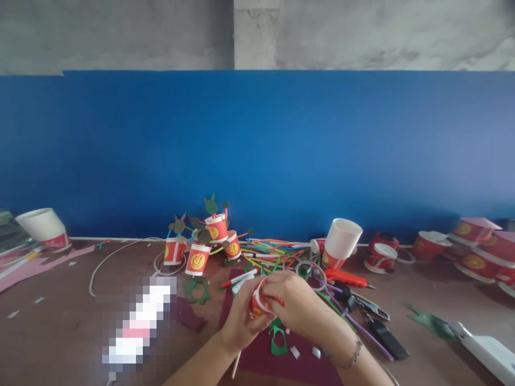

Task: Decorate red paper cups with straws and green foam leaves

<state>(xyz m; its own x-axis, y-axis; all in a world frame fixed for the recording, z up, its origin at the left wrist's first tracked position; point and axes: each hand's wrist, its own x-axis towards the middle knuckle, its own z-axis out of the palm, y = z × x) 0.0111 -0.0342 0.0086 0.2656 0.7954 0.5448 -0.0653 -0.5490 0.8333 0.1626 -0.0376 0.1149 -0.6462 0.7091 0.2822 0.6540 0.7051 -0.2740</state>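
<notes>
A small red-and-white paper cup (259,301) is gripped in my left hand (240,323), tilted, with the fingers wrapped round its side. My right hand (290,298) is curled over the cup's rim. Its fingertips are at the opening and partly hidden. Under both hands lies a dark red paper sheet (306,364). On it are a green paper scrap with a cut-out hole (277,348) and several small white bits (295,352). A thin light stick (235,367) shows below my left hand. Just behind it are a red-capped marker (235,280) and green scraps.
Several decorated paper-cup figures (198,260) stand at the back, beside a pile of coloured pipe cleaners (269,249). A stack of white cups (341,241), a red glue gun (348,277), keys (386,338) and green-jawed pliers (436,324) lie rightward. A pixelated bright object (140,321) lies left.
</notes>
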